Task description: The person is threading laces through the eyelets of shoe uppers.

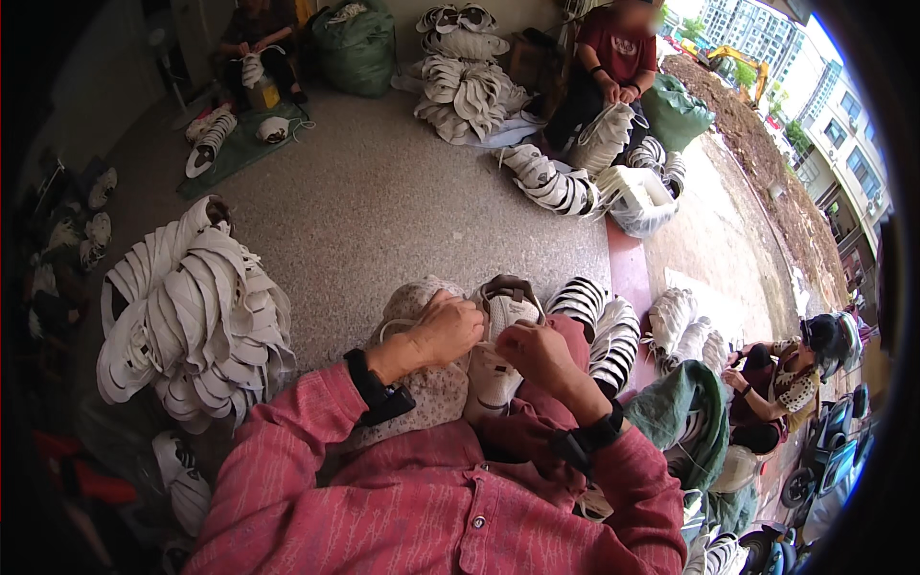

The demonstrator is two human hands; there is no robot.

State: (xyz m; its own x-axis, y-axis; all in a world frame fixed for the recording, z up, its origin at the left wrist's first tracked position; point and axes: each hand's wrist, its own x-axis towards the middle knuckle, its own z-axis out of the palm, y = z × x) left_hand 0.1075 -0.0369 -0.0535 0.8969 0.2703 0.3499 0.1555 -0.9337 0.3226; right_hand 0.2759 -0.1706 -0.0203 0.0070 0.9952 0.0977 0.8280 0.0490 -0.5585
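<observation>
A white shoe upper (494,379) with a dark collar lining rests on my lap, its collar pointing away from me. My left hand (443,331) is closed in a pinch at the upper's left side, over a patterned cloth. A white shoelace (391,326) loops out beside these fingers. My right hand (539,353) bends over the middle of the upper, thumb and fingertips pressed together at the lacing. The short piece of lace between the two hands is mostly hidden by the fingers.
A large heap of white uppers (196,316) stands on the floor at left. Rows of nested striped uppers (613,345) lie right of my knee, near a green sack (685,412). Other people sit working at the back and right. A white basket (642,196) stands farther off.
</observation>
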